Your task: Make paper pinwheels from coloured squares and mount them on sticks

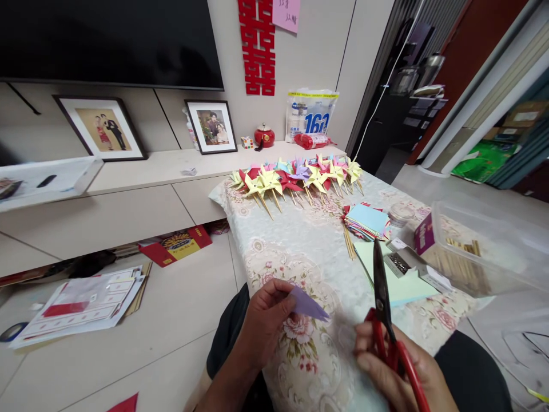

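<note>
Flowered cloth is covering the desk point(300, 252), which is running away from the viewer in a living room with pale floor tiles. Nearest the viewer, the left hand point(261, 320) is pinching a folded piece of purple paper point(307, 304) between thumb and fingers, its grip closed on the near corner so the paper is pointing right, just above the cloth. Just beside it, the right hand point(394, 366) is holding red-handled scissors point(386, 320), fingers wrapped through the handles; the dark blades are pointing upward and away and appearing closed. Paper and scissors are sitting near each other but apart.

Beyond the blades, a pale green sheet point(403, 280) is lying flat, with a small box of staples point(398, 263) resting on it. A clear plastic tub point(489, 252) holding wooden sticks is sitting at the right edge. Farther back, a stack of coloured paper squares point(366, 220) is lying beside a few loose sticks point(348, 240). At the far end, a row of finished paper pinwheels point(295, 177) is lying across the cloth. Behind, a low shelf is carrying two framed photos point(211, 126) under a dark television point(111, 40).
</note>
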`<state>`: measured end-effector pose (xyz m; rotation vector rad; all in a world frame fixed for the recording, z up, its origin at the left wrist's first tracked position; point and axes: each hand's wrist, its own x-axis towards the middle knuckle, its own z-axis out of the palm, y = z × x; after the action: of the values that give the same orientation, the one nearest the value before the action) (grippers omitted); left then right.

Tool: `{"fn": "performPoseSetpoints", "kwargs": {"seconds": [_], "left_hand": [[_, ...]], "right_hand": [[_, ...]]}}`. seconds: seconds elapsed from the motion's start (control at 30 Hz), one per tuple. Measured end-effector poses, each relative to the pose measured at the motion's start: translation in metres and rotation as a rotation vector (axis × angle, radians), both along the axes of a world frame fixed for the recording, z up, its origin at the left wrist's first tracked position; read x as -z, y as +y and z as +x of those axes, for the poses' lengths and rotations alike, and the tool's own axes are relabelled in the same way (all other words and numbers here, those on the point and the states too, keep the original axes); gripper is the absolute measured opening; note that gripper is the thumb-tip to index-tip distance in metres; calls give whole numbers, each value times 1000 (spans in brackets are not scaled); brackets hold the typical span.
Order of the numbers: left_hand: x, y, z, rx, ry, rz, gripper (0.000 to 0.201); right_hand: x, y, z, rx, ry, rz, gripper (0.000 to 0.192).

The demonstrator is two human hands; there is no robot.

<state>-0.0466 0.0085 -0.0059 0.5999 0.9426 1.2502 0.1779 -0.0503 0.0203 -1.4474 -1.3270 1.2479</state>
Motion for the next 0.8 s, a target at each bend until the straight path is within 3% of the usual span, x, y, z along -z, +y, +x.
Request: {"fn": "performPoseSetpoints", "kwargs": {"seconds": [0.07, 0.17, 0.33, 0.43, 0.67, 0.73, 0.8], "left_hand": [[1, -2, 3, -52, 170, 62, 13], [2, -6, 7, -173, 470, 239, 8], [-2, -14, 10, -399, 946, 722, 17], [-3, -18, 14, -472, 1141, 932, 21], [3, -23, 23, -395, 1188, 1163, 27], [7, -24, 22, -324, 1158, 1108, 33], [9, -25, 18, -237, 1042, 932, 38]], "right_hand": [[2, 12, -10, 110, 26, 95, 36], [3, 24, -27, 156, 48, 117, 40], [4, 30, -53, 161, 242, -44, 44], [5, 33, -63, 173, 335, -117, 45], [7, 42, -66, 189, 282, -125, 46], [7, 43, -61, 186, 233, -84, 43], [7, 44, -55, 176, 172, -25, 39]]}}
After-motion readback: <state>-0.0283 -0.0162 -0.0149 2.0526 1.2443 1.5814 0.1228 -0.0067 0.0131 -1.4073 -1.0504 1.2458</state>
